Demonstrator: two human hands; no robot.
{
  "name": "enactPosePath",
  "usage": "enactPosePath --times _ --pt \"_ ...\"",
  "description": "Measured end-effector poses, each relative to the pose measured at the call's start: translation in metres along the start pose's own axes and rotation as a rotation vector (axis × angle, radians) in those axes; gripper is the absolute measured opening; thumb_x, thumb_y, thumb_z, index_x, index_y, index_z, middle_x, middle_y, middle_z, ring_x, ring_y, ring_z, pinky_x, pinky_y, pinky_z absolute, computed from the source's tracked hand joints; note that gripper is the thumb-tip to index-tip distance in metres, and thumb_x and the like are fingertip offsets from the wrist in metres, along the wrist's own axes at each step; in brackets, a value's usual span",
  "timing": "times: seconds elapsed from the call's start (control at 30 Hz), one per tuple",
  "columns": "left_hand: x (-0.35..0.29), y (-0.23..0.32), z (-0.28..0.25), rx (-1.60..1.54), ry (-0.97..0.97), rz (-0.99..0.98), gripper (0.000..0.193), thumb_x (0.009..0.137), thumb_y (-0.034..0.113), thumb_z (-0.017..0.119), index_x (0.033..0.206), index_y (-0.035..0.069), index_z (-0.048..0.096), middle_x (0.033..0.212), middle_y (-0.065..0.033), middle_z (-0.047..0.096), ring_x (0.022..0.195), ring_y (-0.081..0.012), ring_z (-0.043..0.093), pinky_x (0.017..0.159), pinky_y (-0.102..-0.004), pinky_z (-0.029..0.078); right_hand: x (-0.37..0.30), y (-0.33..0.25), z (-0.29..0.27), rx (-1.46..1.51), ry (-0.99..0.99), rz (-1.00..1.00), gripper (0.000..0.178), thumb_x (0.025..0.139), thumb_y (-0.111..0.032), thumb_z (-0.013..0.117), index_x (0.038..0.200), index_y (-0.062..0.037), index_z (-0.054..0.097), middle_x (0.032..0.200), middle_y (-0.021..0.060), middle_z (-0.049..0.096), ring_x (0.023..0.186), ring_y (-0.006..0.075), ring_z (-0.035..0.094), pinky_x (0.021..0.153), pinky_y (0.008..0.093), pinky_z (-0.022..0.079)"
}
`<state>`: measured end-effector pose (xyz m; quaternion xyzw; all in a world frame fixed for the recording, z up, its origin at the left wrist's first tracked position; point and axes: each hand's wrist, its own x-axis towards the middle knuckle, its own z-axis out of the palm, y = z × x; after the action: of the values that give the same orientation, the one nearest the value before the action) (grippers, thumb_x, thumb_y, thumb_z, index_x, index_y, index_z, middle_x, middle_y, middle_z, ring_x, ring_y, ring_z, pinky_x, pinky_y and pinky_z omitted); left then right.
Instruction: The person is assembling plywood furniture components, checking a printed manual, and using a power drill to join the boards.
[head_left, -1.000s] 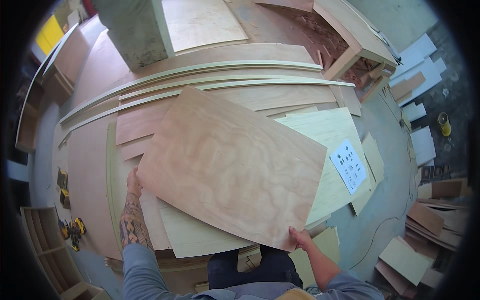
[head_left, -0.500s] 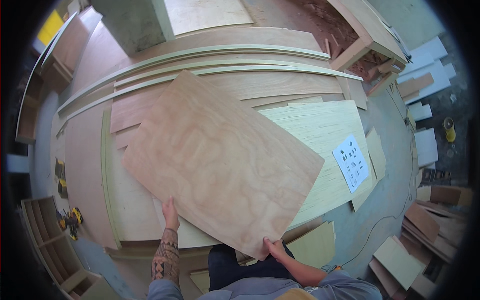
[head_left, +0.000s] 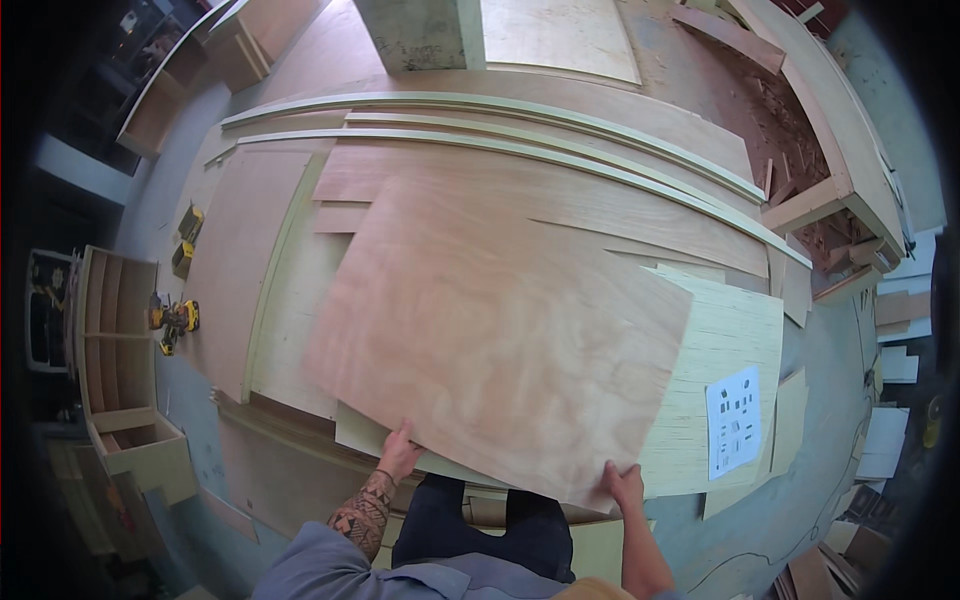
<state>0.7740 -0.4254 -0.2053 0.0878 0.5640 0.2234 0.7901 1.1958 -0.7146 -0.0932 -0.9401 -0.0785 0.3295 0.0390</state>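
A large rectangular plywood sheet (head_left: 490,340) with wavy reddish-brown grain fills the middle of the view, tilted over the stacked boards. My left hand (head_left: 402,452) grips its near edge left of centre, fingers partly hidden by the wood. At the near right corner, my right hand (head_left: 624,487) pinches the same sheet, thumb on top. Beneath it lies a paler, greenish-yellow plywood sheet (head_left: 740,315) with fine dark grain lines. A white printed page (head_left: 733,423) with small dark drawings rests on that pale sheet, to the right of my right hand.
Long pale wood strips (head_left: 560,107) cross the far side of the stack, before a concrete pillar (head_left: 425,35). Yellow-black power tools (head_left: 178,318) stand at the left beside a wooden shelf unit (head_left: 120,345). A wooden frame (head_left: 830,190) with scraps stands far right; a cable (head_left: 740,560) runs along the floor.
The plywood sheet has turned so its near edge lies more nearly level before me. Both hands keep their grip. My view has shifted leftward, moving the surroundings right in the picture.
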Motion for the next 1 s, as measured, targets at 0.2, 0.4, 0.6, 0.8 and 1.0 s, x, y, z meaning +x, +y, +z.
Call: enactPosePath --times 0.2,0.4,0.6,0.8,1.0 --pt "-0.015 0.08 -0.021 0.651 0.176 -0.292 0.054 0.104 0.046 0.057 0.13 -0.001 0.055 0.11 -0.0199 0.073 0.094 -0.0317 0.074 0.082 -0.0442 0.062 0.077 -0.094 -0.067 -0.241 -0.134 -0.237 0.059 0.086 -0.057 0.072 0.1 0.0 0.07 0.105 0.0261 0.072 0.1 0.0428 0.069 0.086 0.0493 0.055" --pt "0.045 0.172 0.127 1.249 -0.101 -0.052 0.035 0.103 0.034 0.06 0.097 0.001 0.069 0.09 -0.0111 0.077 0.075 -0.0181 0.072 0.069 -0.0327 0.058 0.23 -0.186 -0.11 -0.041 0.639 -0.512 0.077 0.094 -0.048 0.065 0.153 -0.004 0.042 0.162 0.0296 0.028 0.152 0.0463 0.022 0.123 0.0572 0.02" --pt "0.198 0.271 0.36 1.689 -0.208 1.031 0.032 0.095 0.03 0.067 0.105 0.0 0.068 0.094 -0.0207 0.072 0.089 -0.0326 0.071 0.079 -0.0427 0.055 0.261 -0.225 -0.084 -0.046 0.69 -0.301 0.081 0.096 -0.052 0.055 0.162 -0.0117 0.029 0.169 0.025 0.012 0.157 0.0418 0.009 0.124 0.0615 0.003" --pt "0.334 0.282 0.565 1.636 -0.16 1.489 0.05 0.094 0.029 0.07 0.132 -0.002 0.058 0.127 -0.026 0.064 0.121 -0.0406 0.06 0.104 -0.0454 0.048 0.263 -0.226 -0.09 -0.048 0.691 -0.281 0.083 0.094 -0.055 0.057 0.159 -0.0089 0.033 0.168 0.0267 0.013 0.156 0.0422 0.011 0.124 0.0623 0.004" --pt "0.413 0.261 0.66 1.689 -0.143 1.48 0.06 0.095 0.031 0.068 0.14 -0.004 0.052 0.14 -0.0273 0.056 0.133 -0.0425 0.051 0.114 -0.0472 0.039 0.26 -0.216 -0.103 -0.038 0.601 -0.243 0.086 0.094 -0.057 0.056 0.16 -0.0085 0.031 0.168 0.028 0.012 0.156 0.0426 0.008 0.123 0.0625 0.002"
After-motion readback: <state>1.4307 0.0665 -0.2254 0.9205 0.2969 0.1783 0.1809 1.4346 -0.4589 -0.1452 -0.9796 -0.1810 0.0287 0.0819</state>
